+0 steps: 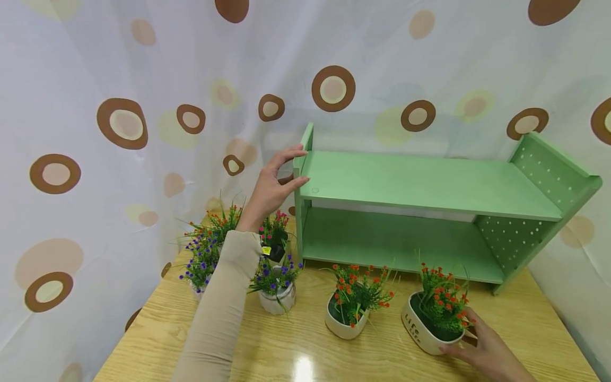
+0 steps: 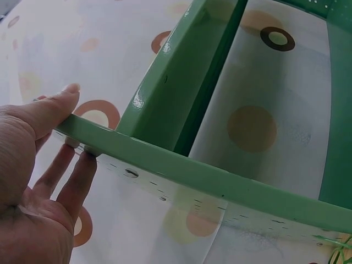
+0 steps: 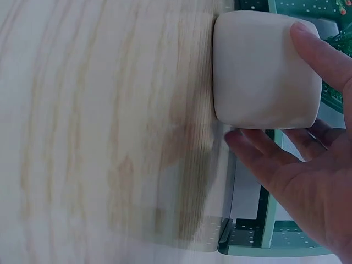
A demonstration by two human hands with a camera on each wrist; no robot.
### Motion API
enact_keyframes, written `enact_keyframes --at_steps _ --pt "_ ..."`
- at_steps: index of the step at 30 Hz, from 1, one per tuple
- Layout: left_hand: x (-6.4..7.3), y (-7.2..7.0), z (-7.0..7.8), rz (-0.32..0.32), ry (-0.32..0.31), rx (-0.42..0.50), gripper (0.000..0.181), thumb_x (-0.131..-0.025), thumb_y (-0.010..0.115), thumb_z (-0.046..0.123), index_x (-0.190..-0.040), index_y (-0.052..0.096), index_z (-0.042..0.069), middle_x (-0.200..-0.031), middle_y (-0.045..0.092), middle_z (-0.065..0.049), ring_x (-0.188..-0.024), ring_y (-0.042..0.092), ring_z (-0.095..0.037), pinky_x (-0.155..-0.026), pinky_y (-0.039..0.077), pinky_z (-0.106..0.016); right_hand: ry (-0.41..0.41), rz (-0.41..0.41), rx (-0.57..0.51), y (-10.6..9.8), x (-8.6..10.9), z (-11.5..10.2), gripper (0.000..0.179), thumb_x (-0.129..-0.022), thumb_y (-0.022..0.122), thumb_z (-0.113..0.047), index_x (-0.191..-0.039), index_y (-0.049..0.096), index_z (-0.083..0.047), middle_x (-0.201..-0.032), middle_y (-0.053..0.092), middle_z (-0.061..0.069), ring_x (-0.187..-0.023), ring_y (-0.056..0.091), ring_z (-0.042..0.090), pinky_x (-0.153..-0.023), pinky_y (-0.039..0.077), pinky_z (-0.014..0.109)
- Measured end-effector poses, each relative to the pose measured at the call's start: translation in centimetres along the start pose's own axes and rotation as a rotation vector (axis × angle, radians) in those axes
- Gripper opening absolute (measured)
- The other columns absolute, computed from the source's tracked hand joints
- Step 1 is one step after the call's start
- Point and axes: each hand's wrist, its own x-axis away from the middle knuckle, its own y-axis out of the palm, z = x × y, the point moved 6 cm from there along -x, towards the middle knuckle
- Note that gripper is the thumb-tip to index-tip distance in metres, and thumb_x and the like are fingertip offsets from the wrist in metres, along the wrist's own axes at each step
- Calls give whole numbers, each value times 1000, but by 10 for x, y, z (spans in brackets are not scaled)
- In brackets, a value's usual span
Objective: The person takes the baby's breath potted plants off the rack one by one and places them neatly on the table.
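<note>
A light green two-tier shelf [image 1: 429, 183] stands at the back of the wooden table. At its upper left corner, my left hand [image 1: 273, 188] grips the edge of the side panel [image 2: 181, 170], thumb on one face and fingertips on the other. Toward the front right, my right hand [image 1: 491, 347] holds the end of an oval white pot [image 1: 422, 331] with lettering on its front and red artificial flowers [image 1: 441, 297] in it. In the right wrist view, the thumb lies on the pot's wall [image 3: 264, 71], with the fingers around its side; the pot sits on the tabletop.
Left of the held pot stands another white pot [image 1: 346, 326] with red flowers. A ribbed white pot [image 1: 279, 300] with purple flowers is farther left. More flower pots, including a black one [image 1: 274, 252], stand beside the left forearm. A dotted curtain [image 1: 157, 79] hangs behind.
</note>
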Motion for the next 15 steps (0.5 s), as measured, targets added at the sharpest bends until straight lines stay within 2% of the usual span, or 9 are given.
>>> enact_keyframes --at_steps 5,11,15 --pt "-1 1 -1 -2 2 7 51 -98 71 6 -146 56 8 -165 40 -5 -151 39 -23 -114 48 -51 16 -16 -16 0 1 0 110 -91 81 -23 -160 4 14 -157 20 46 -136 33 70 -96 57 54" --pt "-3 3 -1 -6 7 13 51 -98 71 5 -146 56 9 -166 39 -6 -152 37 -23 -115 47 -52 4 6 17 -1 2 -1 110 -90 82 -23 -161 6 12 -156 25 45 -134 38 68 -93 60 49" --pt "-2 4 -1 -6 6 18 50 -98 70 5 -146 56 8 -166 39 -5 -152 37 -23 -115 47 -53 -4 16 36 -1 5 0 108 -91 82 -24 -160 8 13 -155 27 46 -133 40 68 -96 57 55"
